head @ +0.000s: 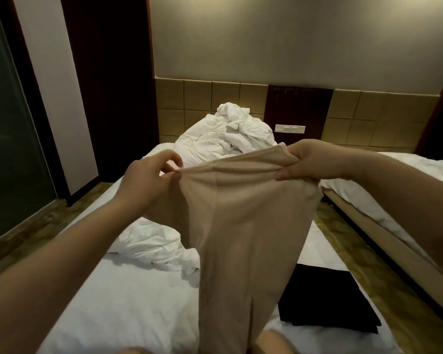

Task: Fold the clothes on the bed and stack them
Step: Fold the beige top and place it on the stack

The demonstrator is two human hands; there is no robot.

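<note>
A beige garment (241,226), seemingly thin leggings, hangs in the air above the white bed (128,302). My left hand (149,180) pinches the left end of its waistband. At the right end, my right hand (315,159) grips the bunched waistband. The two legs dangle down to the bottom edge of the view. A folded black garment (325,297) lies flat on the bed at the lower right, partly hidden behind the beige cloth.
A crumpled white cloth (156,244) lies on the bed left of centre. A rumpled white duvet (228,134) is piled at the headboard. A second bed (394,200) stands to the right across a narrow floor gap. Dark glass and wall panels are on the left.
</note>
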